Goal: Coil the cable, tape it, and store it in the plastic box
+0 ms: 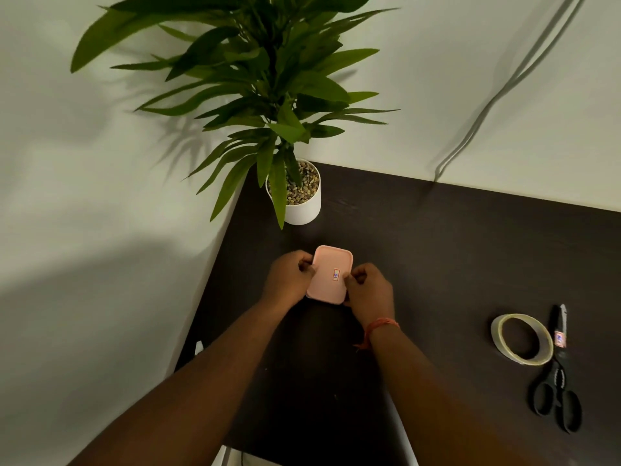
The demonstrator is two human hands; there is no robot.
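A: Right, starting at the plastic box [331, 275]: sitting pink and lidded on the dark desk [437, 250], lid [327, 264] on top, small sticker [336, 274] showing near its right edge.

B: Hands?

A: Gripping it from both sides. Left hand [290, 275] curling narrow against the left edge, fingers [306, 264] pinching at the lid rim. Right hand [369, 289] clamping the right edge, fingertips [351, 279] touching the lid by the sticker. Wearing an orange thread band [381, 327] at the right wrist.

B: Cable?

A: Not showing anywhere on the desk; box closed, contents hidden, cannot tell.

B: Moving outward?

A: Standing just behind the box: white pot [300, 196] with pebbles, holding a leafy green plant [255, 79], leaves hanging over the desk's back left corner. Lying well apart to the right: tape roll [521, 338], flat on the desk, and black scissors [556, 375] just beside it, blades pointing away, handles nearer the camera, touching or nearly touching the roll, cannot tell which. Running along the back and left: pale wall [84, 163], carrying a thin line and its shadow at upper right.
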